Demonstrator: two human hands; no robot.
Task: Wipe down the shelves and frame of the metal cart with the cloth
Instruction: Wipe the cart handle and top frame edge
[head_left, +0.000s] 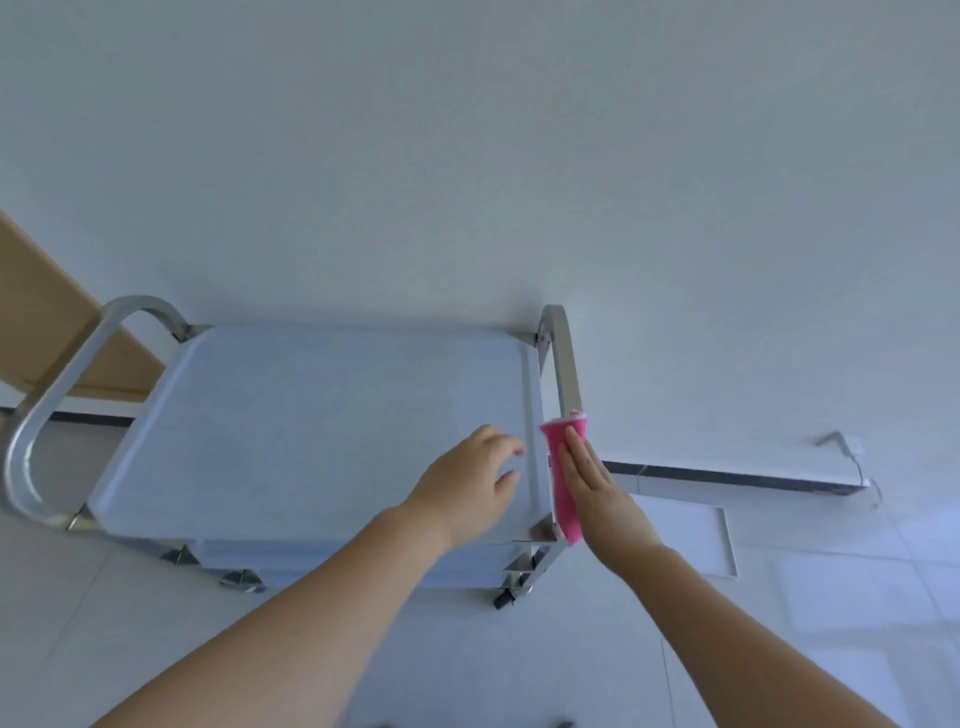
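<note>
Two hands: we see both of them at the right edge of the cart's top shelf, and both arms are bare.
Cart: the metal cart (322, 431) stands on a light tiled floor (519, 665), against a white wall (467, 156). It has a flat top shelf, and part of a lower shelf shows under the near edge.
Frame: one rounded handle bar (47, 415) is at the left end and one handle bar (563, 358) at the right end. A dark caster (504, 599) shows under the near right corner.
Cloth: the pink cloth (563, 483) lies along the right frame bar, beside the right edge of the top shelf, and it hangs down close to the near right corner.
Right hand: the right hand (597, 493) presses the cloth against the frame from the outer side. Its fingers are straight and together, so the hand lies flat and does not curl round the cloth.
Left hand: the left hand (470, 486) rests on the top shelf near its right edge. Its fingers are loosely bent and hold nothing.
Gap: the two hands are near each other, with the shelf rim between them.
Background: a tan panel (47, 322) leans behind the far left corner of the cart, and a dark baseboard strip (727, 475) runs along the foot of the wall.
</note>
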